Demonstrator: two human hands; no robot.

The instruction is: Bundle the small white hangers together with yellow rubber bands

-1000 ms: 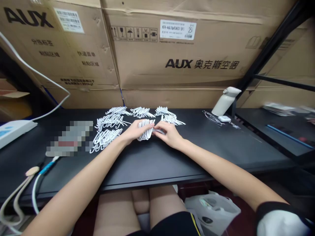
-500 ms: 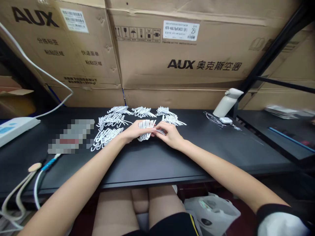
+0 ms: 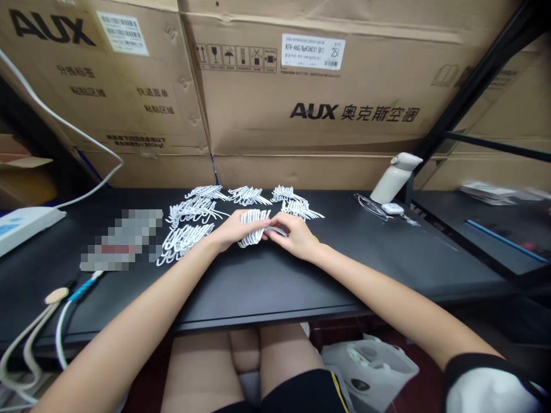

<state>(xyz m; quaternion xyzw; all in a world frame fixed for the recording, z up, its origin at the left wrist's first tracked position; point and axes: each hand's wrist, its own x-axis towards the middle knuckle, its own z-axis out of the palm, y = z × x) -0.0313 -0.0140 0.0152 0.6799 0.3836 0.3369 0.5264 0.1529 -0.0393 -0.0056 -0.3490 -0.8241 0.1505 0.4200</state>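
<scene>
Gripping a bundle of white hooks (image 3: 253, 228) in the left hand (image 3: 230, 230), with thumb across the top, above the black table (image 3: 258, 287). Pinching a thin pale piece (image 3: 276, 230) between thumb and fingers of the right hand (image 3: 299, 236), just beside the bundle. Noting loose white hook piles (image 3: 185, 244) beyond and leftward; at right, a pale bottle (image 3: 394, 180) near glasses (image 3: 371, 207).

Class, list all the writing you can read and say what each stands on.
"AUX": left box
"AUX 奥克斯空调": right box
"KFR-46G/BpR3AES1(B1)": white label
"25": white label
"快递面单": left box
"粘贴区域", twice: left box
"≤300kgf": left box
Too small or blurred: other box print, barcode sticker.
</scene>
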